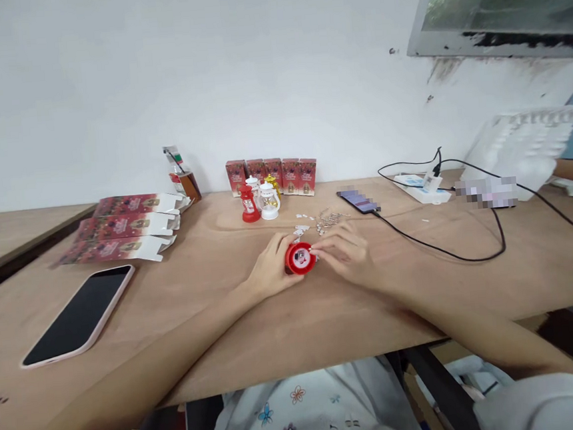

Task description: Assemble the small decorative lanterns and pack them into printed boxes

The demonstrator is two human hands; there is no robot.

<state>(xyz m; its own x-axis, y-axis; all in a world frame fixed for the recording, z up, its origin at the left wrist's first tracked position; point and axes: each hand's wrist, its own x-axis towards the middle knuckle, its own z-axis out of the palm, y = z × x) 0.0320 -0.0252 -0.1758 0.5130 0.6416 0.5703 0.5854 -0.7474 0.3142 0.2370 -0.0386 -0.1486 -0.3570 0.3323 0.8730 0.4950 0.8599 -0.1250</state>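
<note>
My left hand [270,268] is wrapped round a small red lantern toy [299,259] lying on its side on the wooden table [225,314], its round base facing me. My right hand [346,253] pinches at the base's right edge with its fingertips; what they hold, if anything, is too small to make out. Just beyond the hands lie several tiny white and metal parts [320,223].
Red, white and gold lanterns [260,200] stand before a row of red boxes [273,174]. Flat red cartons [127,225] and a bottle [181,174] sit at left, a phone [79,315] nearer. A second phone [359,201], cable [444,248] and power strip [422,190] lie right.
</note>
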